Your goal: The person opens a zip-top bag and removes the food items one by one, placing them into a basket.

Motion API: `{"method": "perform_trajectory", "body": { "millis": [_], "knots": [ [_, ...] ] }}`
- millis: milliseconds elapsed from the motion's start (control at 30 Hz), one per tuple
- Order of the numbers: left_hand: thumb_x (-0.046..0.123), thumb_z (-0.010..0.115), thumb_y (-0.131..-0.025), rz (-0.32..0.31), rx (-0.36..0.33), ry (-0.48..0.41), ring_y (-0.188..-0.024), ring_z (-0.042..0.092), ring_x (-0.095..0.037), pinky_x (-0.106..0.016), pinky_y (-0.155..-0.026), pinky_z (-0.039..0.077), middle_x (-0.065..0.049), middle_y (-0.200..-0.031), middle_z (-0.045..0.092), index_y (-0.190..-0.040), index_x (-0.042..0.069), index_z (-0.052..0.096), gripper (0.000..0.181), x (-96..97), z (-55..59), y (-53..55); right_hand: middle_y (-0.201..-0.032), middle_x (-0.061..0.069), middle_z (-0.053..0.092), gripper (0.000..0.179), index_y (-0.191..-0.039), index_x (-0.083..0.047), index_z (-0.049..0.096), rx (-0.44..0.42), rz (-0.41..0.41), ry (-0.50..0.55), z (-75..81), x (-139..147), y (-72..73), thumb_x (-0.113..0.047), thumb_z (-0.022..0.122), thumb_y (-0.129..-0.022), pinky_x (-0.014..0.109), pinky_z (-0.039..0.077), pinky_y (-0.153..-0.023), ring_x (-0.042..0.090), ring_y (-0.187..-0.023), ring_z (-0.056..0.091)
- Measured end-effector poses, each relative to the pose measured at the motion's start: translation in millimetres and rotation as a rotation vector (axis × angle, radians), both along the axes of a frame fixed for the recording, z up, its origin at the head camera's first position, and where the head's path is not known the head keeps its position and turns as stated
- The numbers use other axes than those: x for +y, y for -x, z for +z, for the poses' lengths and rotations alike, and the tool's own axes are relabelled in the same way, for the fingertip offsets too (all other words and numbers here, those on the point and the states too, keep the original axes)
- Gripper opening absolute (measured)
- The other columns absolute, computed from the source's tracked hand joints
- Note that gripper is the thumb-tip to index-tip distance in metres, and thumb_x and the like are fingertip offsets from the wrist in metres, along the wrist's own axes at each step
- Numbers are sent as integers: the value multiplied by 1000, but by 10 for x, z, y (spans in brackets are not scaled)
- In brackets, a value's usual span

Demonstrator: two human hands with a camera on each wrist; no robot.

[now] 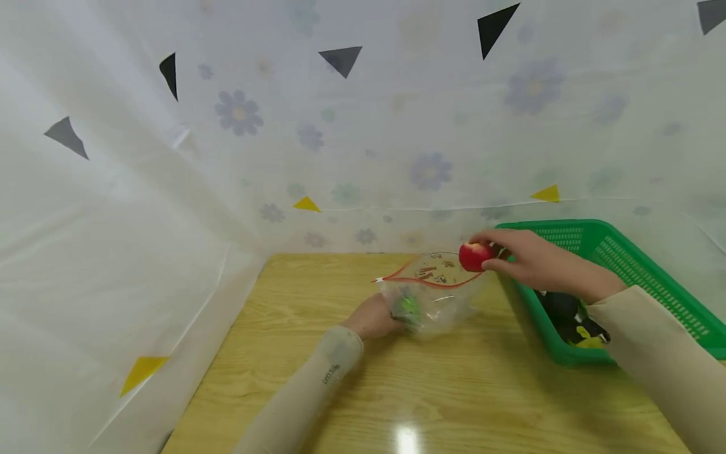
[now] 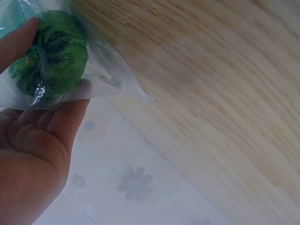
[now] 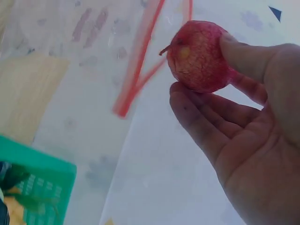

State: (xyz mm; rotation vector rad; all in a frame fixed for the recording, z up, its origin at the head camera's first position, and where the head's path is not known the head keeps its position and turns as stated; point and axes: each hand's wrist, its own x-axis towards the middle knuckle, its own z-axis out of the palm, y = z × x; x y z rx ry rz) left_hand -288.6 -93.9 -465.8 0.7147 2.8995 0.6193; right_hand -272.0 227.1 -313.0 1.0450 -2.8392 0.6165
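Observation:
A red apple (image 1: 475, 257) with a short stem is pinched between the thumb and fingers of my right hand (image 1: 530, 261). It is at the right end of the mouth of a clear zip bag (image 1: 445, 309), overlapping the red zip edge in the head view. My left hand (image 1: 374, 316) grips the bag low on its left side. Inside the plastic is a small green pumpkin-like vegetable (image 2: 61, 51), dark-mottled and ribbed, with my left thumb and fingers around it through the bag. The bag's mouth stands open, a white slider (image 1: 379, 279) at its left end.
To the right stands a green plastic basket (image 1: 558, 358) with perforated walls, under my right forearm. Dark and yellow items (image 1: 590, 342) lie in it. Behind the wooden table (image 1: 306, 284) hangs a pale flower-patterned sheet (image 1: 368, 157).

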Motion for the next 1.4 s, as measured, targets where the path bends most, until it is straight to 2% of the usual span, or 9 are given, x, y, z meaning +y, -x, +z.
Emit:
{"method": "perform_trajectory", "body": {
  "millis": [133,267,467,600,733,900,1033,1233,1400],
  "knots": [
    [24,83,-81,0,-3,-3,-110,65,-24,-39,-98,52,-10,-123,69,-154,24,40,85,-7,-2,5,-119,1,67,46,-139,-14,54,70,-37,13,41,297,-107,-21,69,-97,30,56,-74,15,-98,65],
    [25,82,-83,-9,-3,-6,-110,66,-23,-39,-98,52,-9,-122,69,-154,23,40,82,-19,18,-6,-112,-2,69,41,-133,-15,58,53,-83,-23,-37,600,-200,-20,73,-94,26,55,-70,12,-91,65],
    [28,81,-86,-9,-8,11,-115,65,-24,-38,-102,51,-9,-126,67,-154,23,40,80,-45,28,-18,-98,-7,67,34,-114,-12,55,-74,-136,-101,-303,944,-311,-27,75,-92,23,53,-67,7,-86,65],
    [27,82,-84,7,-19,4,-111,65,-22,-37,-101,51,-9,-122,69,-153,23,41,81,-53,30,-26,-88,-10,60,33,-101,-15,51,-139,-152,-132,-469,1076,-337,-31,77,-89,22,47,-64,1,-77,55],
    [24,83,-83,12,-29,-27,-113,64,-19,-37,-103,50,-6,-125,68,-152,23,42,81,-49,25,-28,-83,-10,53,33,-96,-18,49,-201,-131,-154,-614,1153,-356,-33,77,-88,22,38,-60,0,-72,46],
    [20,85,-81,13,-40,-84,-117,63,-18,-38,-106,47,0,-131,66,-148,26,47,78,-29,16,-29,-81,-12,53,22,-98,-20,53,-264,-51,-155,-757,1221,-384,-29,73,-93,23,35,-57,-1,-68,43],
    [17,86,-78,-1,-35,-125,-119,61,-15,-37,-107,46,4,-132,65,-146,30,49,79,-23,13,-15,-88,-15,59,16,-102,-22,58,-238,-35,-174,-770,1239,-384,-23,72,-93,22,39,-60,-3,-73,45],
    [7,88,-74,-23,-41,-169,-117,61,-11,-36,-107,46,8,-128,64,-142,30,53,79,-18,1,-3,-105,-11,68,19,-114,-20,69,-168,-105,-230,-663,1147,-392,-22,69,-96,26,51,-68,1,-87,60],
    [4,88,-73,-44,-40,-202,-114,60,-8,-33,-106,47,10,-126,65,-140,28,56,78,-21,-18,2,-108,-7,71,23,-119,-15,69,9,-118,-147,-441,749,-404,-14,69,-96,28,55,-72,9,-90,67]
  ]
}}
